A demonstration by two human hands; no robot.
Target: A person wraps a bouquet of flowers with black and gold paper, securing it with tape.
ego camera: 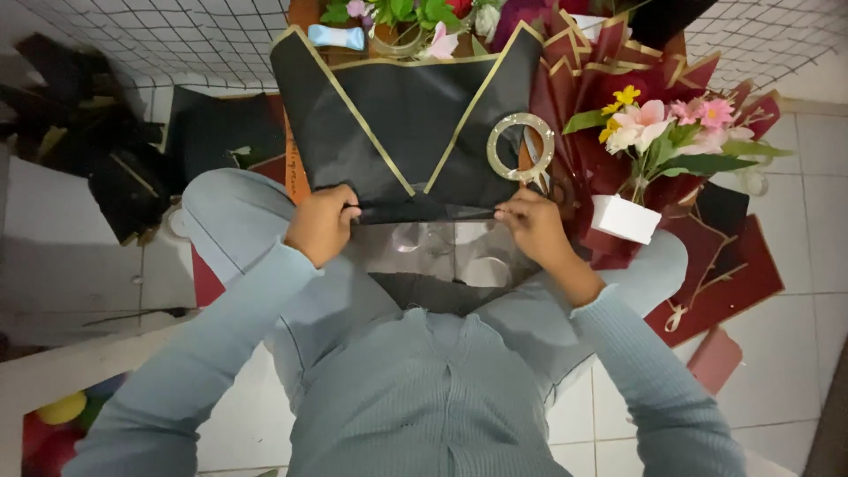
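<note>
We see both hands at frame centre, pinching the lower edge of a black wrapping paper sheet with gold trim (402, 132). The left hand (322, 221) is closed, fingers curled on the sheet's lower left corner. The right hand (533, 225) is closed too, fingertips gripping the lower right part of the same edge. The sheet spreads upward from the hands toward the top centre of the frame, folded so its gold edges form a V. A clear plastic film sheet (442, 252) lies below the black edge, between the two hands, over the lap.

A gold ring-shaped tape roll (521, 147) sits on the sheet's right side, just above the right hand. Right of it, dark red wrapping paper with gold trim (609, 79) holds an artificial flower bunch of pink and yellow blooms (658, 128), stems set in a white block (625, 219). More dark red sheets (733, 274) lie on the white tiled floor (795, 353) at right. Black paper scraps (97, 150) sit at upper left. Light blue sleeves cover both arms.
</note>
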